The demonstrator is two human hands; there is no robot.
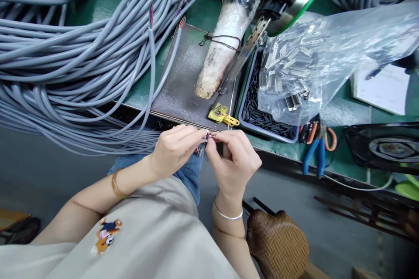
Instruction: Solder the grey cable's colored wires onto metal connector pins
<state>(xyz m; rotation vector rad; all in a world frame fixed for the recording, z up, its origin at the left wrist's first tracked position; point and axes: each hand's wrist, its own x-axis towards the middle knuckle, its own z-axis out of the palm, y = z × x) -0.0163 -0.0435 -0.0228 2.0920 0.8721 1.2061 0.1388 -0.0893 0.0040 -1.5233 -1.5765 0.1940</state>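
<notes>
Both hands meet at the bench's front edge, fingertips almost touching. My left hand (178,148) is closed, its fingers pinched round the end of something with thin wires. My right hand (234,154) pinches fine wire ends between thumb and forefinger. Just below the left fingertips a small metal connector (198,152) shows, partly hidden by the fingers. Beyond the hands, a yellow clip (225,117) lies on a dark metal plate (183,83). A wrapped white roll (218,56) and a soldering iron-like metal tool (244,54) point down toward the plate.
Grey cables (98,52) cover the bench's left side, some ends stripped. On the right stand a blue tray (242,117) of small black pieces, a plastic bag (340,43) of metal connectors, pliers (314,154) and a black fan (386,148). A woven stool (281,244) is below.
</notes>
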